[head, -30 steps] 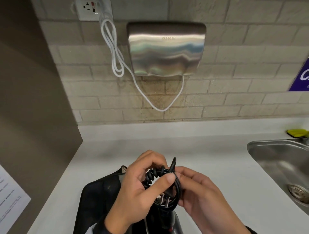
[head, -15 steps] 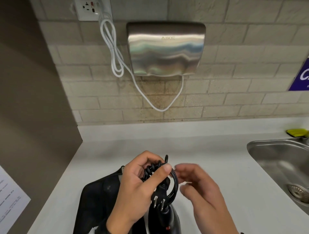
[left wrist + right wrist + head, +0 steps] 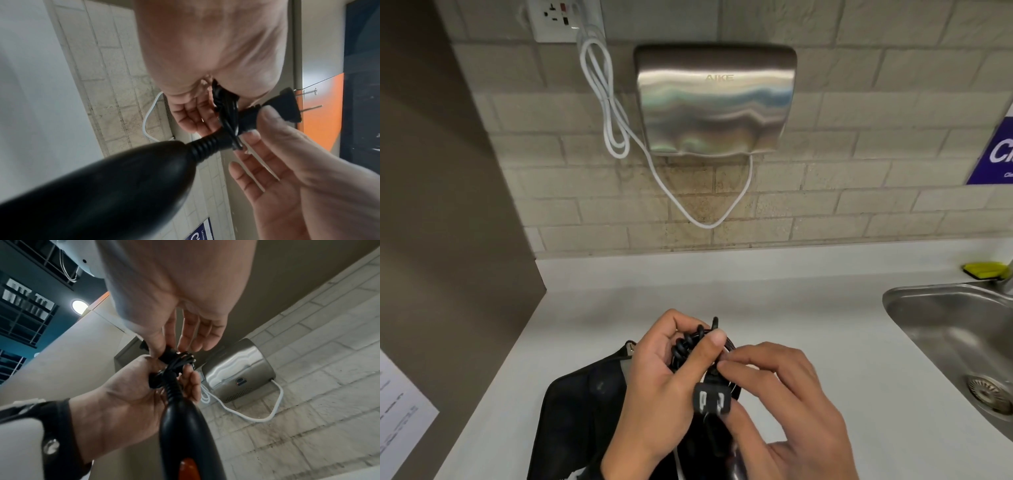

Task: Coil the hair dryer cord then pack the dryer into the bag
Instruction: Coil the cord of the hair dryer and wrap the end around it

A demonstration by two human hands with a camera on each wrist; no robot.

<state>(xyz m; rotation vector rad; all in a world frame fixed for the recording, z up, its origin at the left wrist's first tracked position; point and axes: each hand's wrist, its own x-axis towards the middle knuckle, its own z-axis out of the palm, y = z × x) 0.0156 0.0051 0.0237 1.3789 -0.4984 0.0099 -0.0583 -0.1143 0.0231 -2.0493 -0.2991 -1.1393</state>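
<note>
My left hand [image 3: 690,346] grips the coiled black cord [image 3: 685,346] just above the counter, with its thumb lying across the loops. My right hand [image 3: 724,368] pinches the cord's plug [image 3: 711,401] by its neck; the two prongs face up. The black hair dryer handle [image 3: 102,186] hangs below the coil from its ribbed collar, and an orange switch [image 3: 188,467] shows on it. In the right wrist view the left hand [image 3: 127,394] wraps the coil [image 3: 176,363]. The black bag [image 3: 578,411] lies on the counter under my left hand, partly hidden.
A steel hand dryer [image 3: 715,99] with a white cable [image 3: 616,113] hangs on the tiled wall ahead. A steel sink [image 3: 955,346] is at the right, a yellow sponge [image 3: 984,268] behind it. A brown panel [image 3: 448,205] bounds the white counter [image 3: 722,291] on the left.
Half a second ago my right hand had come off the coil; now it pinches the plug, which has turned prongs up. The left hand keeps its grip on the coil.
</note>
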